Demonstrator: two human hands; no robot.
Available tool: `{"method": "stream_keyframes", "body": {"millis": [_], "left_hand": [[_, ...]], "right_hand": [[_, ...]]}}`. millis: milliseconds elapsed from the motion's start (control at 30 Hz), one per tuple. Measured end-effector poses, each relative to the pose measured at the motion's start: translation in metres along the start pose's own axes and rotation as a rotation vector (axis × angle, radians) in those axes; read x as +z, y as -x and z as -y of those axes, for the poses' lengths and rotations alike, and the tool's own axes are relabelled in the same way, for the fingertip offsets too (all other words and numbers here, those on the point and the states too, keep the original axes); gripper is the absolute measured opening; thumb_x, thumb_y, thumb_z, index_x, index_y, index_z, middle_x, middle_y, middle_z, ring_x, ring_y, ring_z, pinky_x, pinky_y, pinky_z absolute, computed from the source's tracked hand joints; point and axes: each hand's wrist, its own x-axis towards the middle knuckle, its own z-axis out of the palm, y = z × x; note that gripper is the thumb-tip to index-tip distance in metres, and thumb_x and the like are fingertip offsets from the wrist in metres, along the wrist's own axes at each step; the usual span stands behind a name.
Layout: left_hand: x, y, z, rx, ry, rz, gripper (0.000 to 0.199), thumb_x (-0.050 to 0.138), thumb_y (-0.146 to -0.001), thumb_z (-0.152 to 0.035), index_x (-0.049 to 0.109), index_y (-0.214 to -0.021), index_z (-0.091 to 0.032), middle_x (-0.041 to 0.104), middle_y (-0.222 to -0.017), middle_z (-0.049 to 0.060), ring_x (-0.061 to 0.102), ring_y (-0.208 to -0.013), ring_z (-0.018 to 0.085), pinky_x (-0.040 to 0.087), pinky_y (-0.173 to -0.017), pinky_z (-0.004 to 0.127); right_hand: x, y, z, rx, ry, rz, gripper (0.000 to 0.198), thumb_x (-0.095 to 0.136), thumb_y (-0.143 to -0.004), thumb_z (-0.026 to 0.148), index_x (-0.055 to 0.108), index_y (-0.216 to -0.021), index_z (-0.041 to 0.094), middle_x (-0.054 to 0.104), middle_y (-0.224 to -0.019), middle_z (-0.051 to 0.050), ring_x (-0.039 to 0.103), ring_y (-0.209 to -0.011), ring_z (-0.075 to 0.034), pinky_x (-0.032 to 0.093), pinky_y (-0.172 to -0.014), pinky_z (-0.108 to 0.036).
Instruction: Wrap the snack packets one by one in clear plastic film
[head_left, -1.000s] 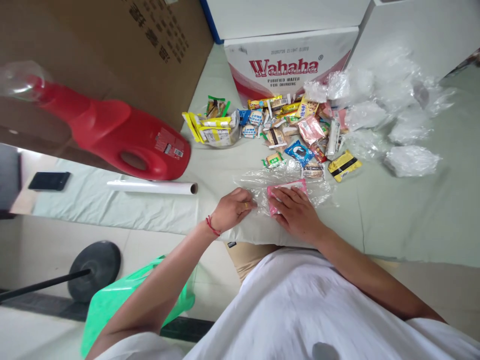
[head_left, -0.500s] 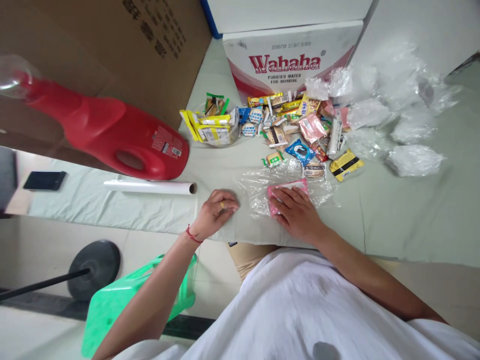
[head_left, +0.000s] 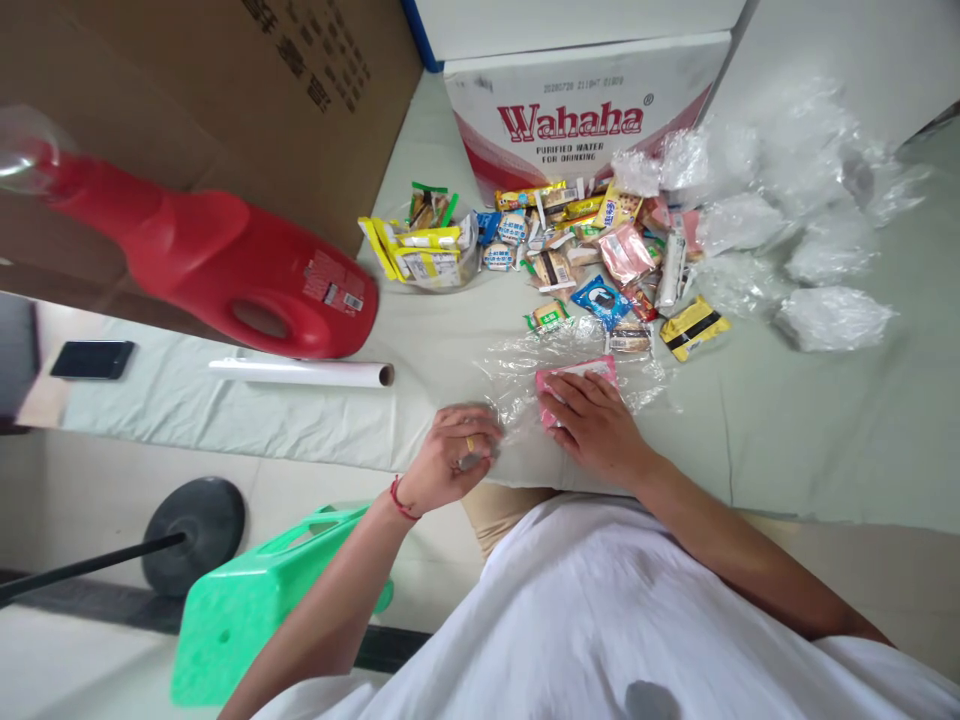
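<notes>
A sheet of clear plastic film (head_left: 514,375) lies crinkled on the covered table. On it rests a pink packet (head_left: 551,398) with a pale top, partly hidden under my right hand (head_left: 592,420). That hand lies flat across the packet, fingers stretched out. My left hand (head_left: 461,450), with a ring and a red cord at the wrist, is at the film's left edge. Its fingers are curled together and their tips are blurred, so whether film is between them is hidden. Just beyond the film is a heap of wrapped snacks (head_left: 626,255).
Several film-wrapped bundles (head_left: 836,320) are piled at the right. Behind stands a white Wahaha carton (head_left: 585,115). Leftward are a red jug (head_left: 247,270), a white roll (head_left: 300,373), a phone (head_left: 92,360) and a brown carton (head_left: 187,90). A green stool (head_left: 232,620) stands below the table edge.
My left hand has moved right and slightly toward my body, reaching the film's left edge. My right hand stays on the pink packet.
</notes>
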Motion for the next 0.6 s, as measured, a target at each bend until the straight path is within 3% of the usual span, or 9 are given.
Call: {"method": "stream_keyframes", "body": {"millis": [167,233,333,367,467,600], "left_hand": [[-0.005,0.013,-0.005,-0.107,0.140,0.017,0.010,0.058,-0.096,-0.021,0.063,-0.088,-0.022,0.072,-0.086,0.006,0.069,-0.088,0.021,0.052,-0.087,0.041],[-0.001,0.011,-0.005,-0.141,0.086,-0.062,0.011,0.059,-0.098,-0.028,0.067,-0.098,-0.021,0.069,-0.090,0.007,0.065,-0.090,0.021,0.053,-0.084,0.039],[0.011,0.001,-0.006,-0.191,-0.078,-0.135,0.036,0.073,-0.091,-0.047,0.072,-0.116,-0.022,0.068,-0.102,0.010,0.061,-0.099,0.025,0.051,-0.089,0.042],[0.016,-0.002,-0.007,-0.212,-0.102,-0.134,0.038,0.076,-0.088,-0.050,0.074,-0.114,-0.023,0.068,-0.102,0.009,0.060,-0.099,0.025,0.050,-0.090,0.043],[0.029,-0.006,-0.009,-0.325,-0.043,-0.185,0.019,0.070,-0.092,-0.042,0.076,-0.089,-0.024,0.066,-0.086,0.006,0.058,-0.092,0.023,0.049,-0.085,0.039],[0.034,0.009,-0.015,-0.561,0.151,-0.312,0.028,0.064,-0.091,-0.034,0.062,-0.066,-0.022,0.059,-0.075,0.003,0.057,-0.079,0.020,0.046,-0.074,0.034]], "right_hand": [[0.000,0.000,0.000,-0.011,0.027,-0.008,0.044,0.055,-0.105,0.032,0.060,-0.146,0.020,0.052,-0.161,-0.009,0.047,-0.145,-0.028,0.030,-0.126,-0.051],[-0.001,0.000,0.000,-0.011,0.027,-0.007,0.043,0.055,-0.105,0.032,0.060,-0.146,0.019,0.052,-0.161,-0.009,0.047,-0.145,-0.028,0.030,-0.126,-0.051],[-0.001,0.000,0.000,-0.014,0.024,-0.008,0.043,0.055,-0.105,0.032,0.061,-0.146,0.019,0.053,-0.160,-0.009,0.047,-0.145,-0.028,0.030,-0.125,-0.051],[-0.001,0.000,0.000,-0.016,0.025,-0.010,0.043,0.055,-0.104,0.031,0.061,-0.146,0.019,0.053,-0.160,-0.009,0.047,-0.145,-0.028,0.031,-0.125,-0.051],[-0.001,0.000,0.000,-0.019,0.033,-0.017,0.043,0.056,-0.104,0.031,0.061,-0.145,0.019,0.053,-0.160,-0.010,0.048,-0.145,-0.028,0.031,-0.125,-0.051],[-0.001,-0.001,0.000,-0.020,0.023,-0.024,0.043,0.056,-0.104,0.030,0.061,-0.145,0.019,0.053,-0.160,-0.009,0.048,-0.145,-0.028,0.031,-0.125,-0.051]]}}
